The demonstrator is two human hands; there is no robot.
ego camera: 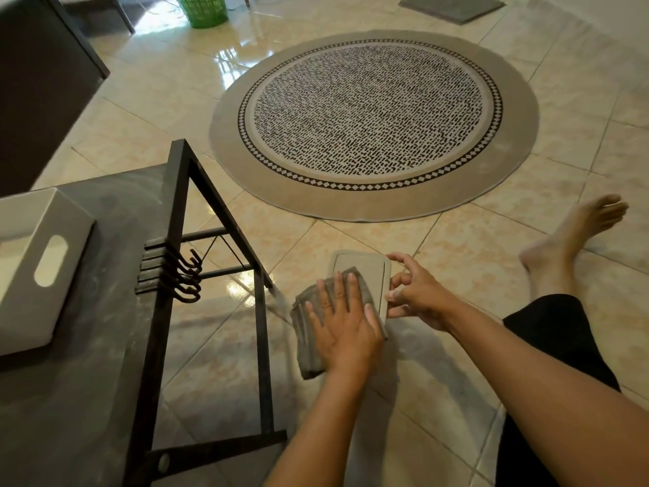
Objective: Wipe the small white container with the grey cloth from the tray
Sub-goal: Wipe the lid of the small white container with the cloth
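The small white container (363,263) is a flat rounded rectangle held above the tiled floor, its far end showing. My left hand (342,321) lies flat with fingers spread, pressing the folded grey cloth (305,332) onto the container's near half. The cloth hangs off to the left and below my palm. My right hand (416,293) grips the container's right edge with thumb and fingers. The white tray (31,261), with an oval handle slot, stands on the dark table (105,346) at the left.
The table's black metal frame (260,304) with hooks (189,275) stands just left of my hands. A round patterned rug (372,124) lies ahead on the floor. My bare foot (576,237) stretches out at right. A green basket (203,8) stands far back.
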